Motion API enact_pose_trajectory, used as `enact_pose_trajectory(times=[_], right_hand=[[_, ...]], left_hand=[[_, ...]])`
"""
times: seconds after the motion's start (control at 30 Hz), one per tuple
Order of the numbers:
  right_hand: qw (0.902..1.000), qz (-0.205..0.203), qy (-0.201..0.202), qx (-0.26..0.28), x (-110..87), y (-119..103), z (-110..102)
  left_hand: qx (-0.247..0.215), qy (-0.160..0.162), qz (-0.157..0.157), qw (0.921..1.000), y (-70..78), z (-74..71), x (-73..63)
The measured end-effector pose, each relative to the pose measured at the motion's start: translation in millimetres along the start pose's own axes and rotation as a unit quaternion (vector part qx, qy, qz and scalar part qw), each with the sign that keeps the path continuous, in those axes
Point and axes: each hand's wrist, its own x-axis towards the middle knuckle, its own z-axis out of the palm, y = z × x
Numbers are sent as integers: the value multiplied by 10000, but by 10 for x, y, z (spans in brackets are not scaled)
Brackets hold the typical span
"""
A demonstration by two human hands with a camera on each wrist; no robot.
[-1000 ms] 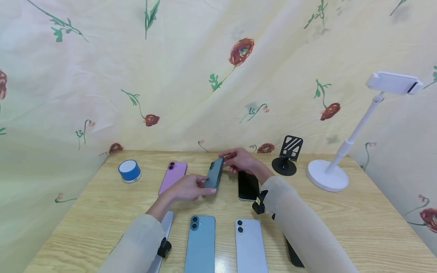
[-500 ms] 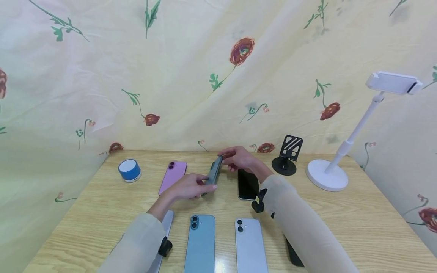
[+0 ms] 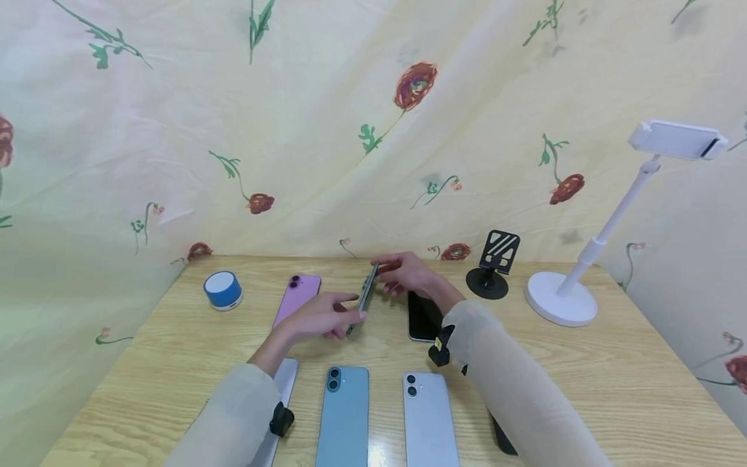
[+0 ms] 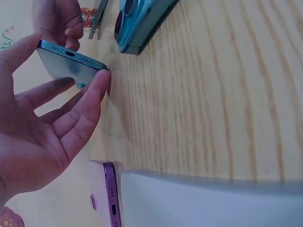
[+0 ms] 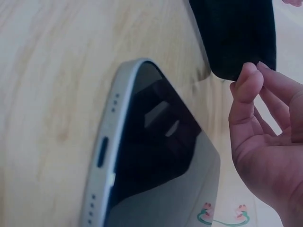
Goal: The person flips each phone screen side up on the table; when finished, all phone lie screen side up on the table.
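Note:
A blue-green phone is tilted up nearly edge-on between my two hands, its rear camera side facing left. My left hand holds its lower end by the corners; the left wrist view shows the charging port edge of the phone between the fingertips. At the upper end, my right hand pinches a corner of it, with the dark screen showing in the right wrist view. Below my right forearm lies a phone with a black screen face up. A pink-purple phone lies left of the held one.
Nearer lie a blue phone, a pale lavender phone and a partly covered white device. A black phone stand and a white stand are at the right. A blue-and-white cylinder stands back left.
The held phone has turned from showing its back to nearly edge-on. Both hands stay in about the same place and keep hold of it.

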Motion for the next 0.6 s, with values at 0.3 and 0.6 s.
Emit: enact_pose_trajectory(times=[0.3, 0.6], right_hand=[[9999, 95, -132, -15, 1, 20, 56], [9994, 22, -358, -19, 14, 47, 78]], left_hand=[[-283, -256, 258, 9989, -10, -56, -10], [-481, -335, 408, 9974, -30, -81, -27]])
